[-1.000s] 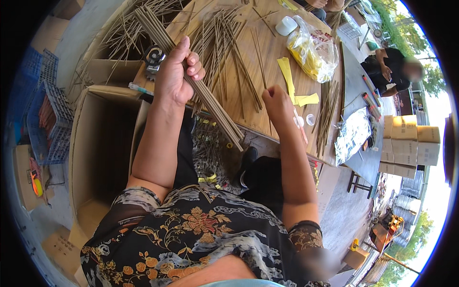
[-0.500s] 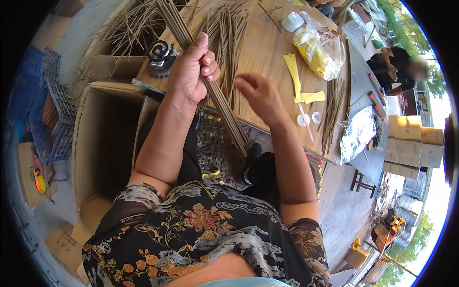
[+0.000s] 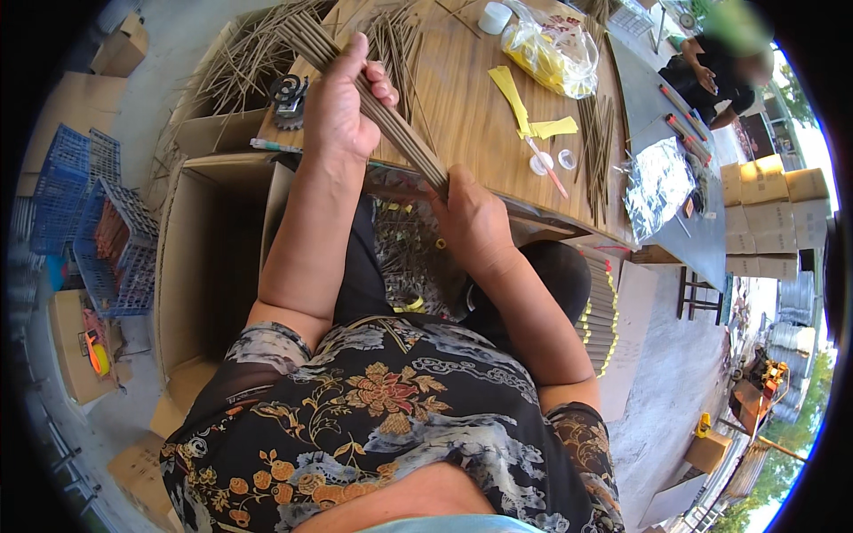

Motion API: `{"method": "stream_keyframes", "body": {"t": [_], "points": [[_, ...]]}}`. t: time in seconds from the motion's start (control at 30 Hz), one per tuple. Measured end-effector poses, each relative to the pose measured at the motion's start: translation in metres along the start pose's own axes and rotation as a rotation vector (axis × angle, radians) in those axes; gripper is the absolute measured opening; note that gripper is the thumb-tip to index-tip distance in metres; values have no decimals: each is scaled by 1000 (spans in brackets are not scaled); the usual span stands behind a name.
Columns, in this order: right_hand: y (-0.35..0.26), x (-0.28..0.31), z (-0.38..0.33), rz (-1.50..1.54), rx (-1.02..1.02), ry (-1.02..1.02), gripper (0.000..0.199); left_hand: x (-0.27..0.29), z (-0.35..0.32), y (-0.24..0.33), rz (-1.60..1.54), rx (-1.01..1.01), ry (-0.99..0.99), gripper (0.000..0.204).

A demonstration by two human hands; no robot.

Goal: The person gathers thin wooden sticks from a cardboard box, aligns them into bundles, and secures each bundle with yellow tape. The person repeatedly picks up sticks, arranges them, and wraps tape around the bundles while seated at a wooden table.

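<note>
A bundle of thin brown sticks (image 3: 402, 133) slants from the upper left down to the right, over the near edge of the wooden table (image 3: 480, 115). Around its upper part my left hand (image 3: 340, 111) is closed, thumb lying along the sticks. The fingers of my right hand (image 3: 474, 218) are wrapped round the lower end, which they partly hide. Loose sticks (image 3: 391, 49) lie on the tabletop behind the bundle. Farther right are yellow paper strips (image 3: 511, 98), two small round clear lids or dishes (image 3: 567, 159) and a thin pinkish stick or brush (image 3: 548, 169).
An open cardboard box (image 3: 213, 240) stands by my left arm, with a pile of sticks (image 3: 249, 71) beyond it. Banded bundles (image 3: 600, 315) sit below the table at right. A plastic bag (image 3: 551, 53) lies at the back. Across a grey table (image 3: 622, 115) stands another person (image 3: 711, 75).
My right hand has come down from beside the bundle and closed round its lower end. The left hand keeps its hold; the bundle tilts flatter. The whole view has shifted slightly.
</note>
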State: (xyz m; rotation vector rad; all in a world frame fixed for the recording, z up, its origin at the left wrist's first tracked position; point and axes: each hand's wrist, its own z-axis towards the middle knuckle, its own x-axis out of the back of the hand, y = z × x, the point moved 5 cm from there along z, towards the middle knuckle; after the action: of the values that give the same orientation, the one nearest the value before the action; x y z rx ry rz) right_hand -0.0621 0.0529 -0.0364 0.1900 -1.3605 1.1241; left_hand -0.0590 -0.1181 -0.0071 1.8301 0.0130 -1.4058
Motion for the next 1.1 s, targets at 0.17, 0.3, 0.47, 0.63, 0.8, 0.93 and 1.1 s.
{"method": "stream_keyframes", "body": {"t": [0.17, 0.3, 0.47, 0.63, 0.8, 0.93, 1.1], "points": [[-18, 19, -18, 110, -14, -99, 25, -20, -24, 15, -111, -2, -436, 30], [-19, 31, -30, 103, 20, -11, 27, -33, -37, 12, -112, 14, -419, 30], [-16, 33, -38, 94, -11, 50, 28, -37, -78, -32, 117, 17, -250, 28], [-21, 42, -41, 209, -32, -107, 32, -34, -85, -32, 36, 64, -273, 31], [-6, 59, -51, 627, -138, -66, 34, -35, -83, -13, 62, -4, -263, 33], [2, 57, -60, 751, -146, -16, 19, -31, -81, -14, 65, 22, -254, 33], [-3, 68, -59, 641, -117, -12, 17, -30, -80, -15, 79, 30, -222, 32]]}}
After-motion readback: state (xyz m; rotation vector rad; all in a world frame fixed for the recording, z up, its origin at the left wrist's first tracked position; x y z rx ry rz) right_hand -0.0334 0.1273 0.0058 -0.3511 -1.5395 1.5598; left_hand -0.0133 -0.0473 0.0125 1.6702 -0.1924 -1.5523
